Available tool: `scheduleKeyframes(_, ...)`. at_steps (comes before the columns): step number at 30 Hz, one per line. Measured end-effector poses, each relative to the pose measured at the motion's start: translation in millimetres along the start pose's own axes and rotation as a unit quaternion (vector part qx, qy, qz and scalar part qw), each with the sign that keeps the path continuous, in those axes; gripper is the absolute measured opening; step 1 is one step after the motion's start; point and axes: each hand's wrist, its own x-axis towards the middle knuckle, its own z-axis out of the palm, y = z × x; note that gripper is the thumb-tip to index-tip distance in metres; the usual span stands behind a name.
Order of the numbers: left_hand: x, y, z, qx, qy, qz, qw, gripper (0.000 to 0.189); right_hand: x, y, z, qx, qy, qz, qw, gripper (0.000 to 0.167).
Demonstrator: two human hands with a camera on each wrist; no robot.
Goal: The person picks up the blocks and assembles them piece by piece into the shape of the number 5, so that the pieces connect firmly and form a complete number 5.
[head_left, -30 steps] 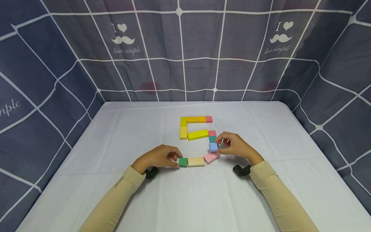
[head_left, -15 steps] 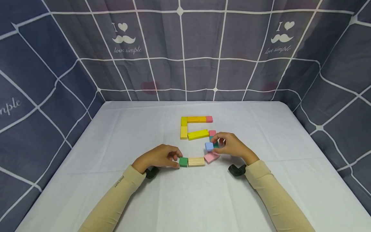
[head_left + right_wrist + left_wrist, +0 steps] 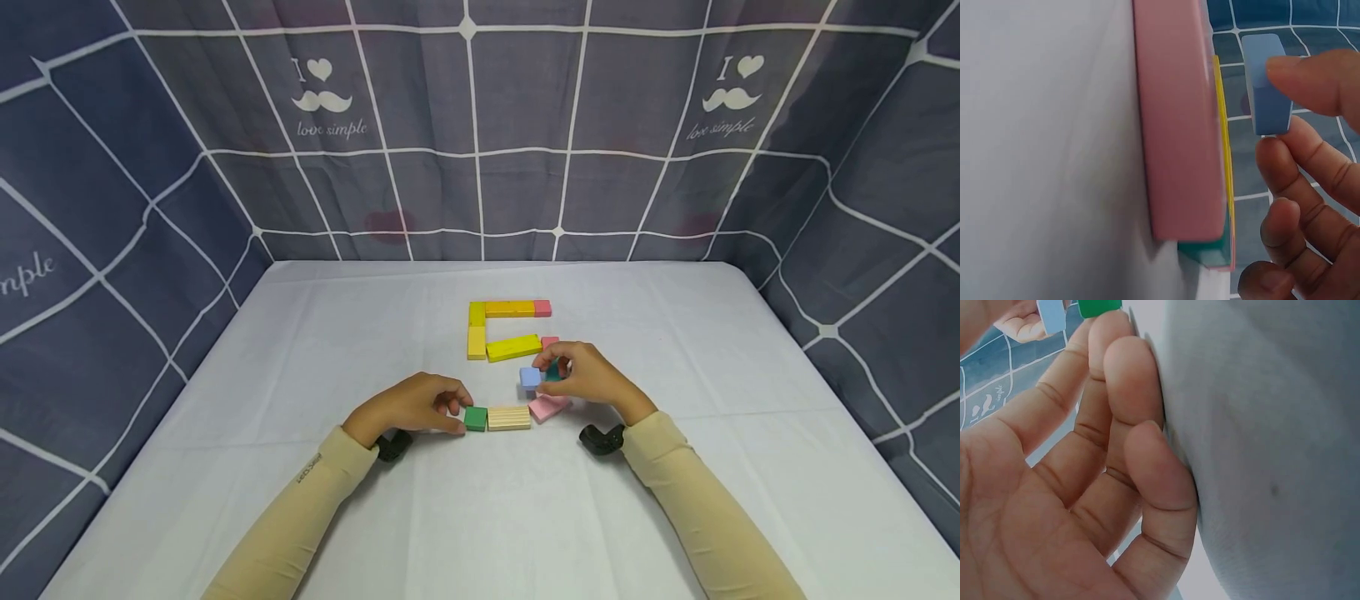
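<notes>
My right hand (image 3: 585,377) pinches a light blue block (image 3: 530,379) between thumb and fingers. In the right wrist view the blue block (image 3: 1266,100) is raised off the cloth, with the other fingers loosely bent below it. A teal block (image 3: 553,372) shows partly behind this hand, and a slanted pink block (image 3: 548,407) lies just under it. My left hand (image 3: 416,404) rests on the cloth with relaxed, bent fingers, its tips right at the left side of a green block (image 3: 476,419). A ribbed wooden block (image 3: 509,418) lies between the green and pink ones.
Farther back, yellow blocks (image 3: 477,329) and an orange-yellow bar (image 3: 510,309) ending in a pink block (image 3: 542,308) form a bracket. A slanted yellow bar (image 3: 513,348) joins a partly covered pink block (image 3: 551,342). White cloth (image 3: 360,333) covers the table; grey checked curtains surround it.
My right hand has moved left, carrying the blue block from over the teal block to inside the curve of blocks. My left hand has stayed by the green block.
</notes>
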Motion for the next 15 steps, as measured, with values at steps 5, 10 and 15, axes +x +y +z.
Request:
scheduleKeyframes(5, 0.5, -0.5, 0.0, 0.002, -0.001, 0.000, 1.0000, 0.028, 5.2, -5.0, 4.8, -0.003, -0.005, 0.004, 1.0000, 0.028)
scheduleKeyframes(10, 1.4, -1.5, 0.2, 0.005, -0.001, -0.001, 1.0000, 0.028, 10.3, -8.2, 10.0, -0.011, -0.011, 0.004, 0.9999, 0.027)
scheduleKeyframes(15, 1.8, -0.9, -0.2, 0.007, -0.001, -0.001, 1.0000, 0.028, 14.0, -10.8, 13.9, -0.022, -0.017, -0.004, 0.9996, 0.026)
